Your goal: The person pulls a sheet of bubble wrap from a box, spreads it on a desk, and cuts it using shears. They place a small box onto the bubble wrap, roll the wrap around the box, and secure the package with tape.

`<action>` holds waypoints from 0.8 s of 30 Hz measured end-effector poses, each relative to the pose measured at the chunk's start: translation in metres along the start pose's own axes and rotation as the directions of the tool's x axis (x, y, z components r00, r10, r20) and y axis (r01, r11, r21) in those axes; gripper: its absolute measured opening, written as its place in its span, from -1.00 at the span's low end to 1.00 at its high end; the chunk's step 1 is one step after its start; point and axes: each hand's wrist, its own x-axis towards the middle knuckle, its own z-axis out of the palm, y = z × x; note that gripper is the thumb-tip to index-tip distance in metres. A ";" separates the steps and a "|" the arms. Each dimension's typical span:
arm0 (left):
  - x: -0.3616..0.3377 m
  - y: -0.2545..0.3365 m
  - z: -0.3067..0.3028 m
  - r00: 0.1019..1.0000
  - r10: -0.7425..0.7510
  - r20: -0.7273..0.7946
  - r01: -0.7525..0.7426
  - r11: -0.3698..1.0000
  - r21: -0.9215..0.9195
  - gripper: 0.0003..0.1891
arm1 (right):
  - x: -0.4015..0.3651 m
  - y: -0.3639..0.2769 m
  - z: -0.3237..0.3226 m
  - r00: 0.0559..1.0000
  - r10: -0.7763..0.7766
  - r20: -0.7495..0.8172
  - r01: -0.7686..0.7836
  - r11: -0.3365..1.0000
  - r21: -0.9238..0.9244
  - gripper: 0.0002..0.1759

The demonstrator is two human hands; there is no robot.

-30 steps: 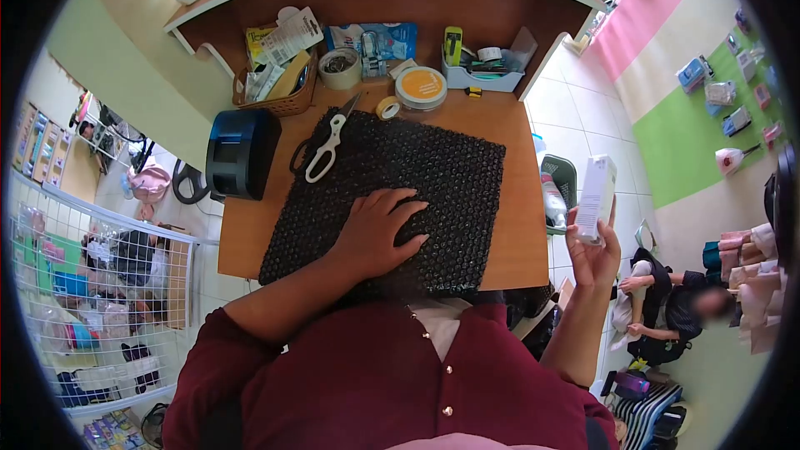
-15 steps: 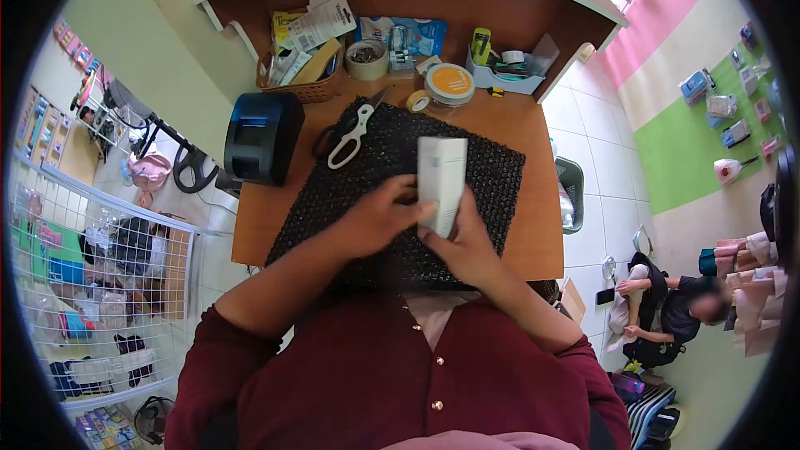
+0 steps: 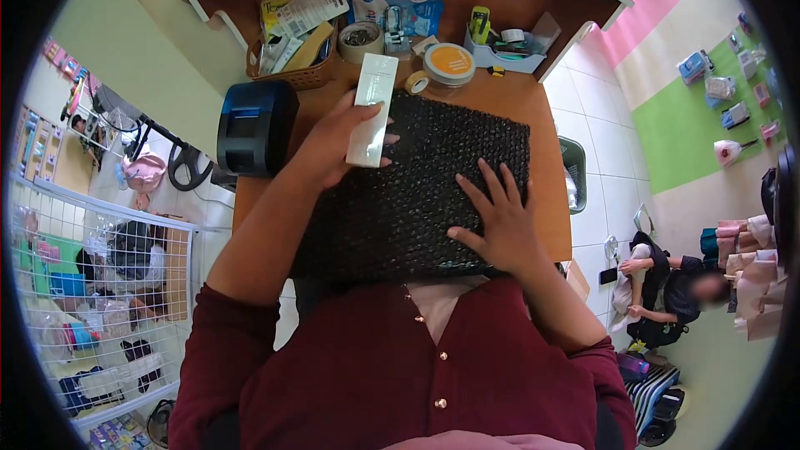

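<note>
Both busy: left hand [image 3: 332,146] clasps white box [image 3: 372,107], right hand [image 3: 500,227] splayed on bubble wrap [image 3: 412,200].

Bright, even light fills the room, probably from overhead, though no lamp shows. The tabletop [image 3: 546,167] is evenly lit, its wood warm and free of glare. In the middle of the tabletop, the black padded sheet [image 3: 417,192] catches tiny speckled highlights across its bumps. The white box [image 3: 372,108], toward the tabletop's far left, is nearly washed out and its print is hard to read. The left hand [image 3: 333,146] throws only a faint, soft shadow. The wide lens bends the tabletop's edges into curves, and a black ring closes off every corner. Left of the tabletop the wire rack [image 3: 100,283] looks stretched and soft; right of the tabletop the tiled floor [image 3: 600,117] is pale and bright.
</note>
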 end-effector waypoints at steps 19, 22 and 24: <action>-0.001 -0.021 -0.032 0.960 0.175 -0.220 -0.116 0.959 0.257 -0.40 | 0.032 0.063 -0.067 0.944 0.095 0.316 -0.070 0.993 -0.091 -0.06; -0.002 -0.017 -0.020 0.996 0.085 0.033 -0.081 0.990 -0.113 -0.34 | 0.024 -0.001 -0.047 0.914 0.248 0.322 -0.302 0.944 0.132 -0.07; 0.011 -0.024 -0.014 0.995 0.020 0.094 0.003 0.972 -0.235 -0.33 | 0.017 -0.039 -0.023 0.933 0.242 0.266 -0.270 0.960 0.074 -0.08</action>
